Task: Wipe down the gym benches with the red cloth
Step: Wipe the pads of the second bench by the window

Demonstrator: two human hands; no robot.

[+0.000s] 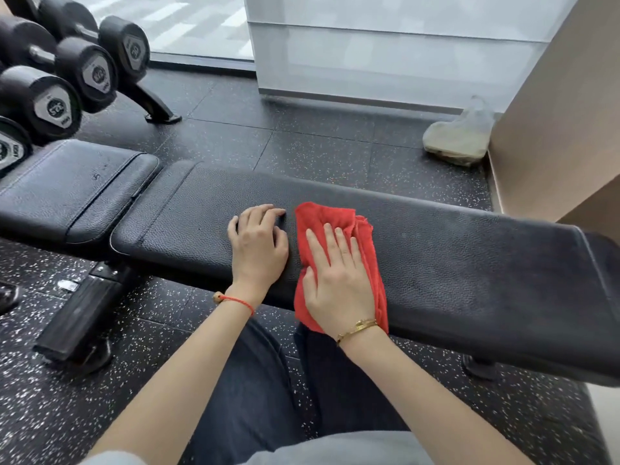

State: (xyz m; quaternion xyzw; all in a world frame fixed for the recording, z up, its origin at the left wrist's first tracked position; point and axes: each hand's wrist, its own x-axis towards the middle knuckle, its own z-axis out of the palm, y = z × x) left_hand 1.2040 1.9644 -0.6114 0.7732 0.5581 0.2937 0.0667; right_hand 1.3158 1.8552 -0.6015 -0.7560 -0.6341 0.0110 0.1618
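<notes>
**Flat hand pressing red cloth on black bench pad**

The fingers point(330, 241) of the right hand point(339, 280) are lying straight and slightly spread, pressing flat on the red cloth point(364, 236) rather than curling round it. The cloth is soft, fuzzy and rumpled into folds, and it is lying on the long pad of the bench point(469, 263), with its lower corner hanging over the near edge. A thin gold bracelet point(357, 328) is circling that wrist.

Just beside the cloth, the left hand point(258, 246) is resting palm down on the same pad, its fingers loosely bent and holding nothing. A red string bracelet point(236, 301) with a small bead is sitting on this wrist. Both forearms are reaching forward, bare, from above dark jeans point(275, 397).

The pad is black, pebbled leather-like vinyl with stitched seams and rounded corners. A shorter seat pad point(67, 193) is lying to its left. Round black dumbbells point(87, 72) with grey end plates are sitting on a rack beyond, over speckled black rubber flooring point(302, 139). A crumpled clear plastic bag point(459, 135) is slumping against the beige wall.
</notes>
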